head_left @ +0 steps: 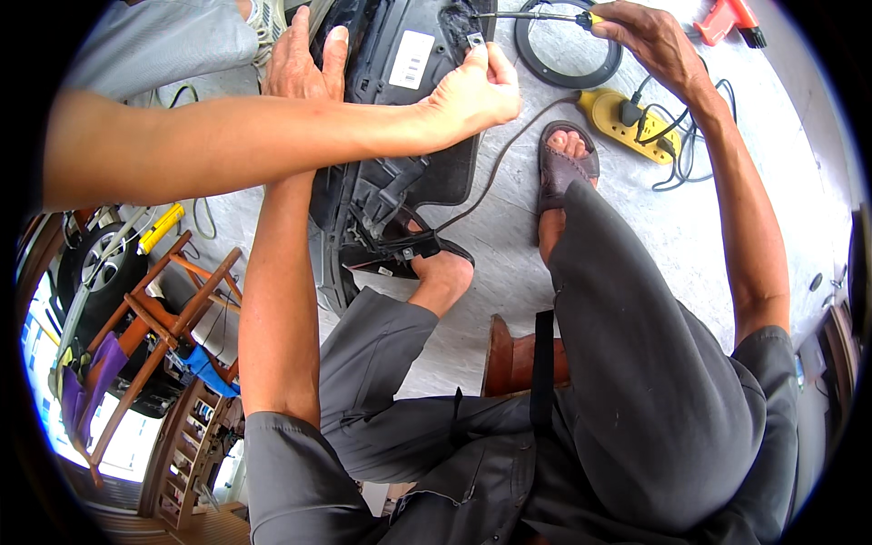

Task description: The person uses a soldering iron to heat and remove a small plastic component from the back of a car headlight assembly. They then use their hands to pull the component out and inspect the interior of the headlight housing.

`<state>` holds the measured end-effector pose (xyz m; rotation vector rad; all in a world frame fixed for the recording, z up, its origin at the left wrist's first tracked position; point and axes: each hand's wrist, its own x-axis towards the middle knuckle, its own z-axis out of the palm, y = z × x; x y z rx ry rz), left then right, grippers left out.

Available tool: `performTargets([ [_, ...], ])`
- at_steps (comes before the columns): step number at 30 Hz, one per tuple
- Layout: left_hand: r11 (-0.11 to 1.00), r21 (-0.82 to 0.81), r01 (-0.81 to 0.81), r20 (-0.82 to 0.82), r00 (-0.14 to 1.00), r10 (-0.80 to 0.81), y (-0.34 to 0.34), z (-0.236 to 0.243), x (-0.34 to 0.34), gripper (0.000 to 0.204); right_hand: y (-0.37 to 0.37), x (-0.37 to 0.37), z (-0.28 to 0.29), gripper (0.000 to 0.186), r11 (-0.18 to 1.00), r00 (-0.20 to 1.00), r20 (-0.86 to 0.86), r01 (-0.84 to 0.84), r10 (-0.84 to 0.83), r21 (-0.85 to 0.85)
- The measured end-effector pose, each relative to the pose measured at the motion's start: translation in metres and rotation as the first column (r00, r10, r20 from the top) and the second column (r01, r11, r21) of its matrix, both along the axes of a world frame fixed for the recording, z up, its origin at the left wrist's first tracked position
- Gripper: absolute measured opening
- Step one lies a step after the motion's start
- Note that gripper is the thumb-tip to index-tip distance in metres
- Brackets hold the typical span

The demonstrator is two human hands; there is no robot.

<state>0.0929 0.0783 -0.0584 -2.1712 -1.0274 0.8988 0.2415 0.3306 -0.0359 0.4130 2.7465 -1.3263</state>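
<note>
A black plastic car door panel (427, 186) with a white label lies on the floor in front of me. My right hand (649, 41) grips the yellow handle of what looks like a soldering iron (536, 15). Its thin metal shaft points left, ending near a small metal clip (476, 40) on the panel. A co-worker's hand (477, 91), reaching in from the left, pinches by that clip. My left hand (304, 59) lies at the panel's left edge, fingers stretched out and thumb apart. The co-worker's forearm passes over my left wrist.
A black ring (554, 71) and a yellow power strip (627, 125) with plugged cords lie right of the panel. Farther right is a red tool (727, 20) with a black tip. A wooden stool frame (168, 318) and a wheel (102, 268) stand left. My feet flank the panel's near right side.
</note>
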Motion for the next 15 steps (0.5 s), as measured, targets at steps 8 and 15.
performTargets([
  [8,0.999,0.026,0.039,-0.048,0.998,-0.038,-0.0015,0.0006,-0.0021,0.012,0.0014,0.0016,-0.0041,0.036,1.0,0.999,-0.041,-0.006,0.005,-0.022],
  [15,0.999,0.014,0.044,-0.08,0.996,-0.043,-0.0021,0.0053,-0.0022,0.007,-0.0017,0.0044,-0.0045,0.036,0.999,1.0,-0.022,-0.02,0.021,0.042],
])
